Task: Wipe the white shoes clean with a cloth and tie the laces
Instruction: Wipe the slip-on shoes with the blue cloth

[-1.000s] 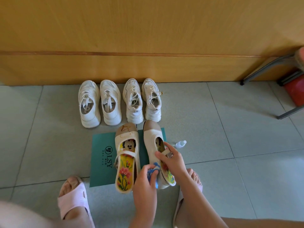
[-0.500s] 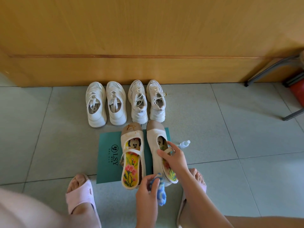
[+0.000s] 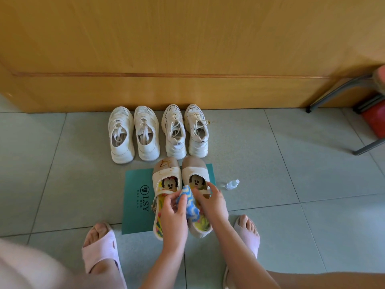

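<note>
Two cream strap shoes stand on a green mat (image 3: 137, 180): the left one (image 3: 164, 174) has brown marks on its toe, the right one (image 3: 194, 170) lies flat beside it. My left hand (image 3: 174, 215) pinches a blue, white and yellow cloth (image 3: 192, 209) above the gap between them. My right hand (image 3: 211, 202) grips the right shoe at its strap, thumb next to the cloth. Behind them, by the wooden wall, stand two pairs of white laced sneakers, one on the left (image 3: 133, 134) and one on the right (image 3: 184, 132).
A small clear spray bottle (image 3: 232, 184) lies on the tiles right of the mat. My feet in pink slippers (image 3: 100, 247) flank the mat. Grey chair legs (image 3: 333, 92) and a red object (image 3: 375, 122) stand at the far right.
The right strap shoe, tilted on its side earlier, now lies flat on the mat. My left hand has carried the cloth forward, up over the shoes.
</note>
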Demonstrator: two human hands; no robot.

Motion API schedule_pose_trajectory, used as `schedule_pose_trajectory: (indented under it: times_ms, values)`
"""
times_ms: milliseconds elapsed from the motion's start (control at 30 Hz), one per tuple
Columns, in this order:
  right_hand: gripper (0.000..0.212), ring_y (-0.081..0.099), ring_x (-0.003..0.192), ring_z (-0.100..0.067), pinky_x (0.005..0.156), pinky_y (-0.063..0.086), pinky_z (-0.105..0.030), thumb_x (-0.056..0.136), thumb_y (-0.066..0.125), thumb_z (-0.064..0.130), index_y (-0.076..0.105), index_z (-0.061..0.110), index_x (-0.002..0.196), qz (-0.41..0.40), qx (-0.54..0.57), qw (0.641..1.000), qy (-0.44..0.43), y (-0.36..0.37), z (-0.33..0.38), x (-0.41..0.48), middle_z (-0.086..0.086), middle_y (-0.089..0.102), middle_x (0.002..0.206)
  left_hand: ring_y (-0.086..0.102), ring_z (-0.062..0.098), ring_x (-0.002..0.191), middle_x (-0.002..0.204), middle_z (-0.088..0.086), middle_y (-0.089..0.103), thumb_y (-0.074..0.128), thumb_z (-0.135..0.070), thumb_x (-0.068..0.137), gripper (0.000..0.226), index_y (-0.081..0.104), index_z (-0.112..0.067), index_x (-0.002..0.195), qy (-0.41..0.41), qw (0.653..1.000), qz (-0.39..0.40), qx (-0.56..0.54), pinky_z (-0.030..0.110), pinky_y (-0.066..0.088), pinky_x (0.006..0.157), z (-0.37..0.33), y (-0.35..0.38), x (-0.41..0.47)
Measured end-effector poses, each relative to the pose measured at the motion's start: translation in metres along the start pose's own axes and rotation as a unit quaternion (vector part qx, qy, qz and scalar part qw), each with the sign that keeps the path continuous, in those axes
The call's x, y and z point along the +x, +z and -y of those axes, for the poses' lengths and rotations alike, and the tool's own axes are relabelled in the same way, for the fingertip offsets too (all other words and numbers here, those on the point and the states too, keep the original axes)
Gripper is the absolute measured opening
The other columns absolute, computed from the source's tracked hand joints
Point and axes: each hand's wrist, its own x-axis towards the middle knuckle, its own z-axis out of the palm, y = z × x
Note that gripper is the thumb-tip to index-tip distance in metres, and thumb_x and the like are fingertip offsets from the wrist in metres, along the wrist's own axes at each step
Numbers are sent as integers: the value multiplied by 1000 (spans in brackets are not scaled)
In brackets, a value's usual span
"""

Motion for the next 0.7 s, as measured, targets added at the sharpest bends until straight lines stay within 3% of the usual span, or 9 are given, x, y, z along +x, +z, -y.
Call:
schedule_pose_trajectory:
  times_ms: [67,133,200,267,333,433,500,600,700]
  values:
    - [56,54,116,-21,97,45,-37,88,53,53,50,21,133,13,49,999,2,-12,0,0,-8,54,133,64,16,94,101,3,66,58,-16,91,10,57,-16,101,-32,999,13,-23,38,54,86,2,0,6]
    - [44,57,107,-16,90,45,-30,94,48,43,56,17,128,-19,95,995,-18,-32,1,-8,-7,60,128,65,22,98,104,4,66,59,-14,91,11,58,-21,100,-54,997,25,-44,47,53,88,0,2,9]
    - [33,61,103,-15,84,50,-28,96,49,31,58,17,124,-14,190,981,-43,-49,6,-24,-2,64,120,66,22,96,103,4,67,59,-16,91,10,58,-24,97,-61,996,37,-58,45,54,85,-4,7,10]
    - [25,66,94,-14,75,55,-25,94,54,23,60,21,118,51,278,957,-66,-58,14,-43,2,68,109,66,20,91,102,6,67,57,-15,92,8,58,-21,98,-72,993,48,-79,41,55,82,-10,15,10]
    - [27,67,87,-5,69,54,-18,89,61,15,62,22,116,81,268,954,-107,-55,15,-53,5,70,103,66,21,86,98,7,66,52,-14,95,8,58,-19,97,-78,992,63,-76,40,55,79,-14,26,8]
    - [35,63,83,9,73,50,-11,82,70,12,63,26,114,56,214,967,-125,-46,11,-52,10,69,97,67,27,88,99,14,67,41,-18,99,19,60,-11,101,-105,988,84,-80,43,54,78,-18,38,4]
    - [33,67,87,-1,76,54,-18,81,71,12,65,28,110,37,234,965,-111,-46,7,-48,3,70,100,68,23,83,95,13,69,35,-21,101,30,62,-9,101,-145,976,107,-118,36,56,71,-19,43,3]
    - [23,67,77,-5,60,50,-14,83,69,8,69,21,102,3,250,963,-103,-52,2,-36,-6,71,97,70,11,67,76,2,73,28,-25,103,39,65,-14,95,-170,965,159,-122,25,55,56,-19,47,3]
    - [20,63,64,-4,47,43,-10,83,68,6,68,10,103,-16,257,964,-71,-55,-2,-24,-12,70,96,71,10,72,81,2,74,29,-22,102,38,65,-14,98,-172,959,201,-103,25,57,59,-19,47,6]
